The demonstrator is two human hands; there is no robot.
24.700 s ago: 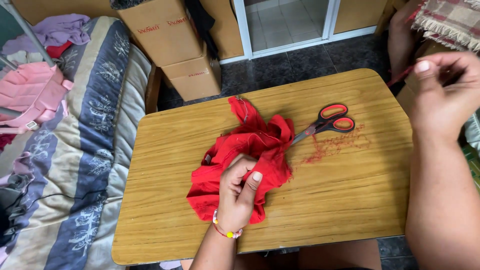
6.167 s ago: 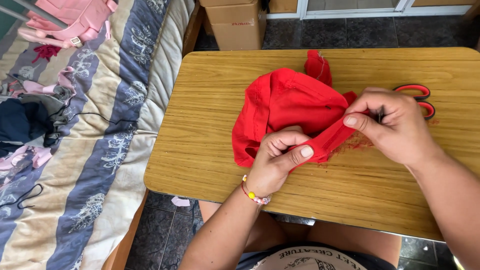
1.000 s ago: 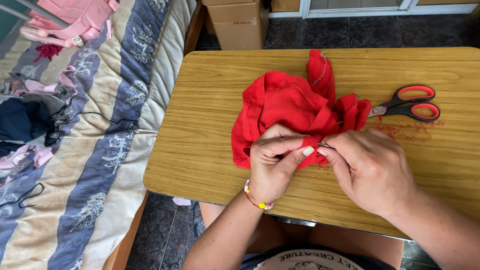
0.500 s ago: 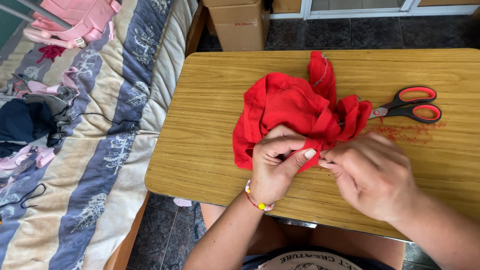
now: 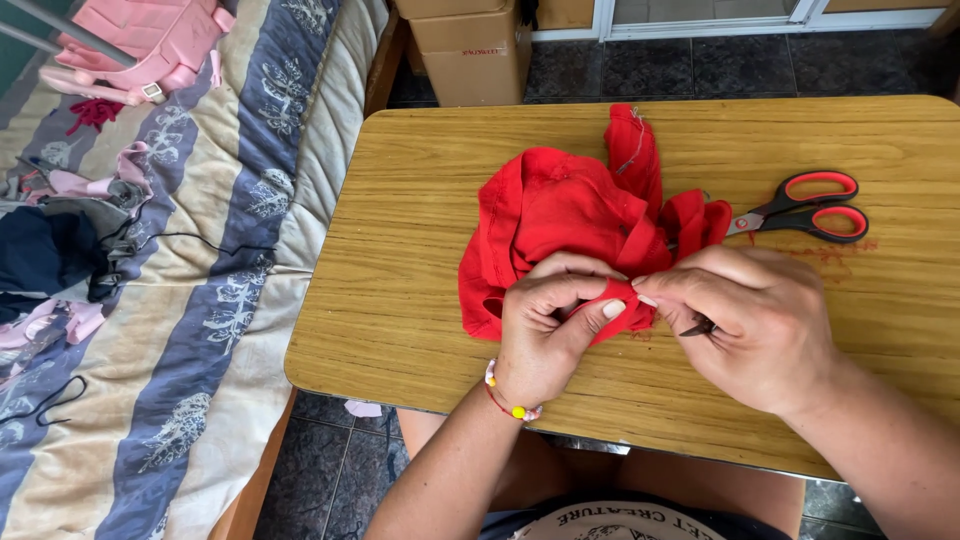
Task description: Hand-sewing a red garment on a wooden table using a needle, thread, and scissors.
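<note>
Both hands work at the near edge of the red cloth (image 5: 570,215), bunched mid-desk (image 5: 400,200). Left hand (image 5: 545,335) pinches a fold of cloth between thumb and fingers. Right hand (image 5: 750,320) is closed on the same fold, fingertips touching the left; a dark thin tool pokes out under it, can't tell which kind. Red lint lies by the scissors (image 5: 805,207), which sit idle just beyond, right of the cloth. Looks like seam work mid-way; most of the cloth untouched. Bed (image 5: 200,300) on the left.

Scissors (image 5: 800,205) beside bare table (image 5: 420,230)
</note>
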